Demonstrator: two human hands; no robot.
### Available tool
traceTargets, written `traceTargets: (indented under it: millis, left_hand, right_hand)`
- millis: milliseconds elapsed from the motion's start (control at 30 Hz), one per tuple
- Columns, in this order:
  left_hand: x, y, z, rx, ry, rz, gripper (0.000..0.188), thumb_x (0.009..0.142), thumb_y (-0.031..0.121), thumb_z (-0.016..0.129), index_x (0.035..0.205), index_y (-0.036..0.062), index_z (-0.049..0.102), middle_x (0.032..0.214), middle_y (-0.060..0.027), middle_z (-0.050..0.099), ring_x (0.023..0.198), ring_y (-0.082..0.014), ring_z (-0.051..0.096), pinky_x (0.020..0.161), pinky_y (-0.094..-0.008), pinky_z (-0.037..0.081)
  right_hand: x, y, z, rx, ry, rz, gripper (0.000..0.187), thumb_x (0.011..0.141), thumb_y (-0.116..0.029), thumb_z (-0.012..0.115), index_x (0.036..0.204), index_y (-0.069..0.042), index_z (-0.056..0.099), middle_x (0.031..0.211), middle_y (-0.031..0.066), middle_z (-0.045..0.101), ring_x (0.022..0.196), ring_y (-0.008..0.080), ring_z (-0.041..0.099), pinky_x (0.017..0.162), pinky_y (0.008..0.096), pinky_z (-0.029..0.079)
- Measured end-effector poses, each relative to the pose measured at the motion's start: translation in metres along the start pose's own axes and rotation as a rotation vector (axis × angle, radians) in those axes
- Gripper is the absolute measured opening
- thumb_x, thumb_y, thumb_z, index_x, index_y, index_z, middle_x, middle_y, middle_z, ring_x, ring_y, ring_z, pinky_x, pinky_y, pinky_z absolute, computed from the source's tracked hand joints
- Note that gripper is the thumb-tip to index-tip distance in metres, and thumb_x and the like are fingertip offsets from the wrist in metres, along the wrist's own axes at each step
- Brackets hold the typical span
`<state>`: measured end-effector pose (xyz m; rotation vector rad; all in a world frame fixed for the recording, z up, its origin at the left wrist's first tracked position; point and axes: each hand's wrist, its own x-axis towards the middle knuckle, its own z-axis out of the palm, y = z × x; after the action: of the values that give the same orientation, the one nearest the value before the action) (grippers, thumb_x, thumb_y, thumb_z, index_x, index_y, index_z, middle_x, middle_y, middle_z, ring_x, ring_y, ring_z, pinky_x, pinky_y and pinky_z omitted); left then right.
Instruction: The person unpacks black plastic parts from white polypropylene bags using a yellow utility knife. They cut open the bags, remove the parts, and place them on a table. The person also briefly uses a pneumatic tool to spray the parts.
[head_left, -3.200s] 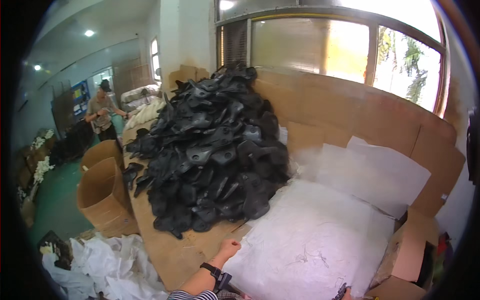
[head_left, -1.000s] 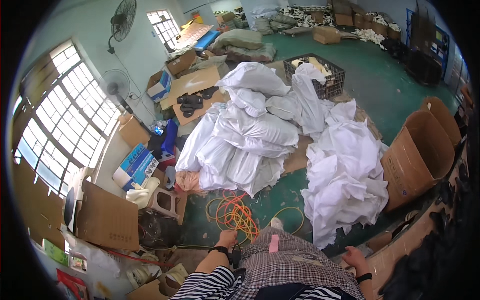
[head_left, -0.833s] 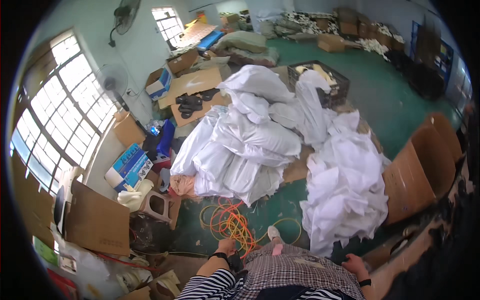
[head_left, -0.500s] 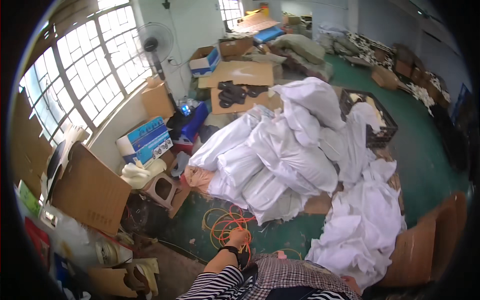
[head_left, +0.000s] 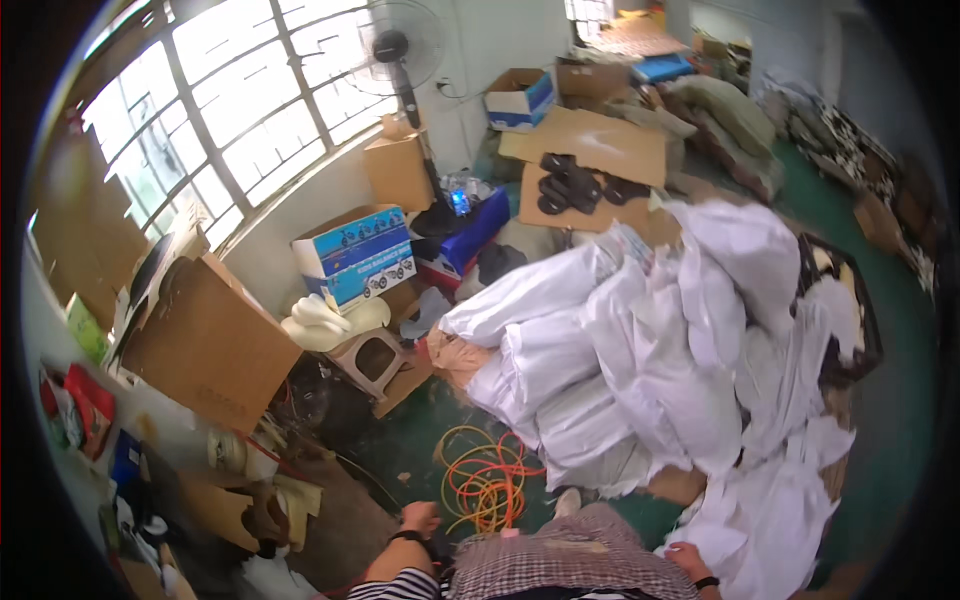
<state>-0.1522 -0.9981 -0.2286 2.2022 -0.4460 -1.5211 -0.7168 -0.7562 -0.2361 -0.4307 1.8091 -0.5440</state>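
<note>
A loose coil of orange and yellow cord lies on the green floor in front of me. My left hand, with a dark band at the wrist, hangs just left of the coil and apart from it. Its fingers are loosely bent, and nothing shows in them. My right hand is low at my right side, close to a white sack. Its fingers look relaxed and hold nothing I can see; whether they touch the sack is unclear. A checked apron covers my front.
Stuffed white sacks are piled ahead and to the right. A plastic stool, a blue and white carton and a brown carton stand to the left. A black crate is beyond the pile. Dark items lie on cardboard farther back.
My left hand has let go of the cord and drawn back to the left; the coil now lies on the floor. My right hand has come into view. The view has swung left.
</note>
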Motion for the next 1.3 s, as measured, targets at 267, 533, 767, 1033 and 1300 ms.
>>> traceTargets:
  millis: [267, 533, 767, 1033, 1300]
  left_hand:
    - [0.002, 0.058, -0.030, -0.337, 0.282, 0.021, 0.012, 0.081, 0.015, 0.056, 0.084, 0.0027, 0.054, 0.074, -0.0116, 0.055, 0.053, -0.0256, 0.055, 0.050, -0.0421, 0.045]
    - [0.081, 0.216, 0.018, 0.038, 0.293, 0.455, 0.031, 0.085, 0.029, 0.057, 0.080, -0.0014, 0.063, 0.068, -0.0105, 0.061, 0.057, -0.0214, 0.062, 0.050, -0.0354, 0.048]
    - [0.225, 0.327, 0.127, 0.566, -0.031, 0.748, 0.041, 0.083, 0.040, 0.051, 0.090, 0.0030, 0.066, 0.091, -0.0224, 0.064, 0.089, -0.0393, 0.060, 0.078, -0.0440, 0.048]
    - [0.326, 0.378, 0.130, 0.646, -0.651, 0.459, 0.052, 0.086, 0.047, 0.045, 0.094, -0.0005, 0.065, 0.092, -0.0251, 0.063, 0.093, -0.0422, 0.059, 0.084, -0.0447, 0.046]
    - [0.375, 0.439, 0.068, 0.247, -0.588, 0.038, 0.028, 0.088, 0.025, 0.055, 0.096, -0.0007, 0.060, 0.079, -0.0133, 0.064, 0.069, -0.0209, 0.063, 0.064, -0.0339, 0.050]
  right_hand:
    - [0.148, -0.175, -0.015, 0.039, -0.057, 0.045, 0.035, 0.084, -0.015, 0.059, 0.114, 0.001, 0.053, 0.078, 0.0118, 0.065, 0.061, 0.0222, 0.065, 0.054, 0.0328, 0.052]
    - [0.229, -0.354, 0.049, -0.007, -0.073, -0.135, 0.041, 0.079, -0.008, 0.057, 0.119, 0.002, 0.050, 0.080, 0.0135, 0.065, 0.060, 0.0186, 0.063, 0.050, 0.0272, 0.048]
    - [0.277, -0.464, 0.174, -0.089, -0.129, -0.042, 0.044, 0.082, -0.011, 0.061, 0.122, 0.002, 0.049, 0.086, 0.0148, 0.066, 0.067, 0.0200, 0.066, 0.056, 0.0281, 0.053]
    - [0.392, -0.660, 0.316, -0.405, -0.223, -0.073, 0.042, 0.078, -0.016, 0.069, 0.115, -0.001, 0.056, 0.079, 0.0088, 0.066, 0.066, 0.0151, 0.063, 0.061, 0.0282, 0.051]
    - [0.599, -0.934, 0.459, -0.732, -0.018, -0.656, 0.043, 0.074, -0.026, 0.071, 0.109, -0.003, 0.061, 0.085, 0.0145, 0.066, 0.078, 0.0255, 0.064, 0.072, 0.0343, 0.051]
